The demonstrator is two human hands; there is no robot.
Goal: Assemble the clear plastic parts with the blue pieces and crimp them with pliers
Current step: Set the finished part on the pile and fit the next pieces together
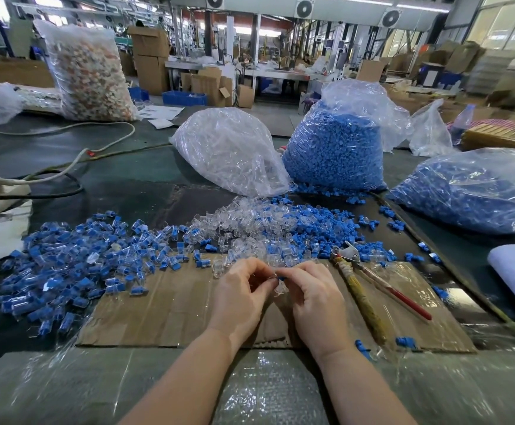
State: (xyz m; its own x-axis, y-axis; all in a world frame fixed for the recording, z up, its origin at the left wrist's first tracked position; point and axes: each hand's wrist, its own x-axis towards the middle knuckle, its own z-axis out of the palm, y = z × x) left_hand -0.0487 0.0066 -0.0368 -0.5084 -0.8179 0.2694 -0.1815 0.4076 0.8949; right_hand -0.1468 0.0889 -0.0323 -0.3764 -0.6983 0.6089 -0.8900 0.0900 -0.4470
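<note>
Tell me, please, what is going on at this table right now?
A person is fitting small parts together by hand over a sheet of cardboard. The left hand and the right hand meet at the fingertips, pinching a clear plastic part and a blue piece. The pliers lie untouched to the right. Assembled pieces are heaped on the left, and loose clear parts lie just beyond the hands.

blue pieces [336, 154], clear plastic parts [244, 222], red-handled pliers [382, 280], brown cardboard [173, 311]
</note>
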